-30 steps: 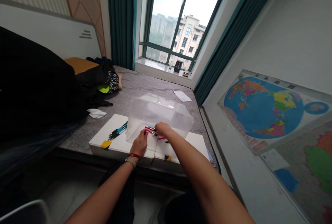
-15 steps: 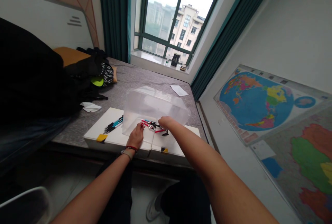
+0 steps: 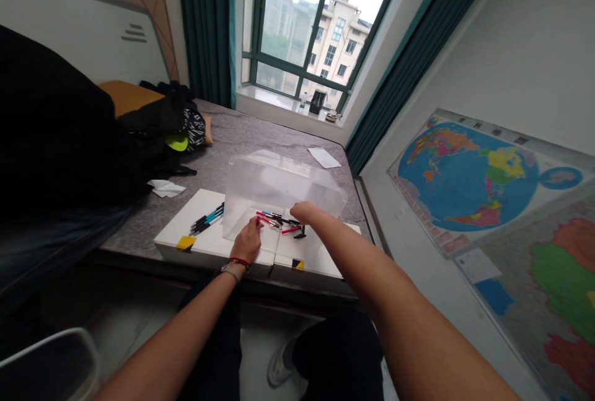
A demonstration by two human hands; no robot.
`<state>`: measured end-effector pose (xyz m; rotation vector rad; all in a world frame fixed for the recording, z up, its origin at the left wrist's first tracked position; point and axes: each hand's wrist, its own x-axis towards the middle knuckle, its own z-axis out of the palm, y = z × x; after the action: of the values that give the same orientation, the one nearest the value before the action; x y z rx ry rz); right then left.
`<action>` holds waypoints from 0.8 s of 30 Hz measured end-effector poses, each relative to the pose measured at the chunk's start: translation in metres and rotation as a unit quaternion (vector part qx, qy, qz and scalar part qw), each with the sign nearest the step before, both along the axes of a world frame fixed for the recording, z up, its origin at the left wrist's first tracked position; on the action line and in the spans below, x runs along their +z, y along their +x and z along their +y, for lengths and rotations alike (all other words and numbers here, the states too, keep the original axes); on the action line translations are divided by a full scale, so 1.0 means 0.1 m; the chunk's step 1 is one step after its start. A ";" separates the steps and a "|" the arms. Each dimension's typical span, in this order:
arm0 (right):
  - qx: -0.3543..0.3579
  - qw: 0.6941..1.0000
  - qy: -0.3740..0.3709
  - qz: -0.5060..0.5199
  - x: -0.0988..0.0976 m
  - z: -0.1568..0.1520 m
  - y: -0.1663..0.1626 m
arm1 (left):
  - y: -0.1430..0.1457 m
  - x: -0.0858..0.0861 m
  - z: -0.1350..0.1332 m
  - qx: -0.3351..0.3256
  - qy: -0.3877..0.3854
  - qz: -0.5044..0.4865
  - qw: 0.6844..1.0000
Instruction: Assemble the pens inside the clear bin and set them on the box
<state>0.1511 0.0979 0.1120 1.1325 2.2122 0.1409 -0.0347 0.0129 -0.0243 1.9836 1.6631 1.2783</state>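
Observation:
My left hand (image 3: 248,241) is at the front of a clear plastic box (image 3: 283,181). Its fingers are pinched at the end of a red pen (image 3: 269,222). My right hand (image 3: 303,210) reaches into the box from the right; its wrist hides the fingers, so what they hold cannot be seen. Between the hands lies a loose pile of black, red and blue pens (image 3: 279,219). A short black piece (image 3: 300,233) shows just below the right hand. Left of the box, several blue and black pens (image 3: 207,219) lie side by side.
The clear box rests on white boxes (image 3: 171,235) with yellow-and-black tape (image 3: 186,243), on a grey marbled surface (image 3: 232,125). Crumpled tissue (image 3: 166,188) and dark clothing (image 3: 160,119) are on the left. A white paper (image 3: 324,157) lies behind; a wall with maps (image 3: 460,171) is on the right.
The view has shifted slightly. Both hands stay at the pen pile with little movement; the short black piece below my right hand now points more upright.

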 end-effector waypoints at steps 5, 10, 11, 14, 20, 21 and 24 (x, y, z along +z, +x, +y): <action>0.013 1.000 0.007 0.009 -0.01 0.02 0.16 | 0.01 0.08 -0.06 -0.018 0.036 0.096 0.995; -0.011 0.997 -0.006 0.071 -0.06 -0.04 0.13 | 0.02 0.12 -0.09 -0.008 0.039 0.121 0.992; -0.013 0.997 -0.005 0.081 -0.07 -0.05 0.11 | 0.02 0.12 -0.09 -0.005 0.036 0.120 0.992; -0.010 0.995 0.006 0.100 -0.11 -0.05 0.04 | 0.02 0.13 -0.09 -0.004 0.025 0.116 0.993; -0.019 0.994 0.014 0.103 -0.23 -0.03 0.01 | 0.01 0.09 -0.07 -0.005 -0.010 0.072 0.997; -0.025 0.995 0.016 0.098 -0.24 -0.03 0.02 | 0.01 0.08 -0.07 -0.003 -0.015 0.059 0.998; -0.030 0.996 0.023 0.084 -0.25 0.00 0.09 | -0.01 0.07 -0.06 0.005 -0.023 0.020 1.000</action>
<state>0.1602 0.0979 0.0874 1.2772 2.3282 0.0738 -0.0360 0.0073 -0.0173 1.9897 1.7062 1.1995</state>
